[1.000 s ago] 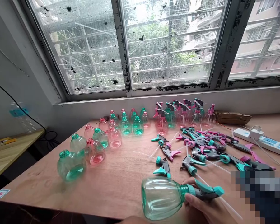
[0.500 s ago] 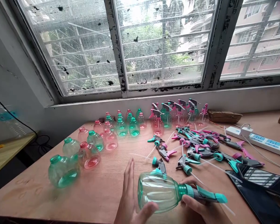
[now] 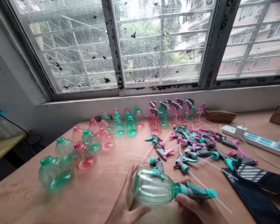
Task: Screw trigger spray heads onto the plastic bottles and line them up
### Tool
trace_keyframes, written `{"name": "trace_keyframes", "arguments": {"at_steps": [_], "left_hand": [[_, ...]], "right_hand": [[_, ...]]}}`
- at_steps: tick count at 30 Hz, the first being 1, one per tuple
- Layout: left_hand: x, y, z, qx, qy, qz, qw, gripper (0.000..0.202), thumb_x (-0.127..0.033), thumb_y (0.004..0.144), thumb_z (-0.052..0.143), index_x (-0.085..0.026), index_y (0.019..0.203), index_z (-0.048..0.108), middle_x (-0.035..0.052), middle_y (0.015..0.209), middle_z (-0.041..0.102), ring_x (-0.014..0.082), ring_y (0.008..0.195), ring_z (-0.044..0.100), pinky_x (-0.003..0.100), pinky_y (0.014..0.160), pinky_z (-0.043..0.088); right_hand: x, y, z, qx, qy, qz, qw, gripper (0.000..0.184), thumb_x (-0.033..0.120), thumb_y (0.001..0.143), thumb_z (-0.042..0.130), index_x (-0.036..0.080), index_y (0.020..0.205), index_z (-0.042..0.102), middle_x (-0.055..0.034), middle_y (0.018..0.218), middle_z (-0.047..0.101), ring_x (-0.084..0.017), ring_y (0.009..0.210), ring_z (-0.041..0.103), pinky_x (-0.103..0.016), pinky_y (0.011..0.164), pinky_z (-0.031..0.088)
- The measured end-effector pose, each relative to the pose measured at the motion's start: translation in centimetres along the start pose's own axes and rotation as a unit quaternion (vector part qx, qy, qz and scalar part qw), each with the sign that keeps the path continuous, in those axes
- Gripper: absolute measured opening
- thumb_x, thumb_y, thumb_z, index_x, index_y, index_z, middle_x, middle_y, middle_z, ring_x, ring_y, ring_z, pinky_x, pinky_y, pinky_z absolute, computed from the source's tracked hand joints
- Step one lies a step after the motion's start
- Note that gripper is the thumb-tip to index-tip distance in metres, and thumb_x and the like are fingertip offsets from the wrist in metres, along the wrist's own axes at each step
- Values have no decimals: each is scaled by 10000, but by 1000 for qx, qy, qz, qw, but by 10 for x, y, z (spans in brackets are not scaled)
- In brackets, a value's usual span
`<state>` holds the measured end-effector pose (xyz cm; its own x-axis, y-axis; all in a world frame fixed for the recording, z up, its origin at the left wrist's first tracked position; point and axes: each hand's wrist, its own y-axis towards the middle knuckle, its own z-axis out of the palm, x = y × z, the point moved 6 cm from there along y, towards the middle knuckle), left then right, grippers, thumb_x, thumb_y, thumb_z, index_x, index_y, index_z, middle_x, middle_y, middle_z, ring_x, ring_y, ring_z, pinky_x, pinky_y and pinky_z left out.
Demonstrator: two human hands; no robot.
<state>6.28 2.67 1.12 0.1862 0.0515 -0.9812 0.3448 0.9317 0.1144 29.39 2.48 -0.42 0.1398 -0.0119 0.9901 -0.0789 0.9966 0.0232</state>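
My right hand point(image 3: 198, 207) is closed around the collar and neck of a green spray bottle point(image 3: 154, 186), which lies sideways in the air over the table. Its teal-and-grey trigger head point(image 3: 198, 190) points right. At the bottle's base, my left hand point(image 3: 126, 200) has its fingers stretched out and its thumb apart below; the bottle's end lies between them, and I cannot tell how firmly they touch. Just behind the bottle, a loose teal-and-grey trigger head point(image 3: 157, 163) rests on the table. A thin clear tube point(image 3: 224, 205) shows beyond the right hand.
Green and pink bottles without heads, such as a green one point(image 3: 56, 174), stand at the left. Bottles with triggers point(image 3: 156, 123) line the window side. A pile of loose trigger heads point(image 3: 198, 140), a power strip point(image 3: 259, 140) and a black flat case point(image 3: 254, 193) occupy the right.
My left hand has come closer around the bottle's base, its fingers tilting toward it. The right hand keeps its hold on the neck. The whole view has shifted slightly.
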Motion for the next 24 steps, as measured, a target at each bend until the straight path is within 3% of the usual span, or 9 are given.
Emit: {"name": "trace_keyframes", "arguments": {"at_steps": [3, 7, 11, 13, 17, 21, 24], "left_hand": [[-6, 1, 4, 9, 18, -17, 1000, 1095, -382, 730, 882, -389, 1583, 195, 11, 1714, 177, 330, 1569, 138, 447, 1288, 107], [-14, 5, 10, 47, 0, -43, 998, 1016, -447, 774, 831, -290, 1589, 245, 95, 1654, 347, 377, 1527, 271, 485, 1263, 224], [-6, 4, 6, 42, 44, -22, 998, 1013, -349, 833, 798, -344, 1601, 139, 67, 1653, 354, 344, 1539, 253, 501, 1277, 145], [0, 1, 2, 20, 51, -27, 998, 986, -355, 870, 759, -366, 1601, 99, 51, 1664, 330, 323, 1547, 239, 491, 1283, 108], [-3, -2, 4, 12, 29, -57, 998, 1142, -414, 796, 824, -320, 1609, 27, 76, 1672, 309, 329, 1548, 234, 482, 1287, 102], [-15, -1, 12, 51, 4, -61, 997, 1007, -468, 800, 803, -282, 1597, 215, 92, 1650, 358, 357, 1526, 285, 486, 1264, 215], [-15, -1, 9, 36, 40, -41, 998, 993, -385, 813, 815, -337, 1593, 202, 41, 1664, 334, 305, 1546, 245, 432, 1289, 118]], "right_hand": [[-7, 3, 0, 22, 6, 10, 1000, 265, 454, 717, 848, 250, 843, 736, 10, 612, 734, -219, 602, 670, -301, 608, 500], [-7, 2, 0, 5, -5, 5, 1000, 282, 473, 716, 836, 228, 680, 702, -17, 600, 708, -242, 616, 650, -336, 616, 493], [-2, -1, 0, -16, -5, 20, 1000, 381, 545, 724, 809, 225, 574, 666, -25, 562, 681, -236, 614, 625, -352, 649, 499], [0, -2, 1, -15, -5, 22, 1000, 380, 561, 722, 804, 219, 601, 694, -27, 579, 686, -238, 629, 630, -353, 662, 499], [-4, -2, -2, -21, -29, 21, 999, 383, 582, 712, 804, 215, 656, 710, -8, 582, 672, -218, 623, 606, -333, 657, 460], [-13, -1, -3, -11, -37, 33, 999, 421, 610, 716, 794, 200, 750, 705, 39, 478, 563, -160, 500, 509, -292, 533, 351], [-16, -1, -3, -18, 2, 38, 999, 467, 604, 724, 798, 201, 936, 694, 31, 559, 630, -112, 453, 444, -257, 478, 292]]}}
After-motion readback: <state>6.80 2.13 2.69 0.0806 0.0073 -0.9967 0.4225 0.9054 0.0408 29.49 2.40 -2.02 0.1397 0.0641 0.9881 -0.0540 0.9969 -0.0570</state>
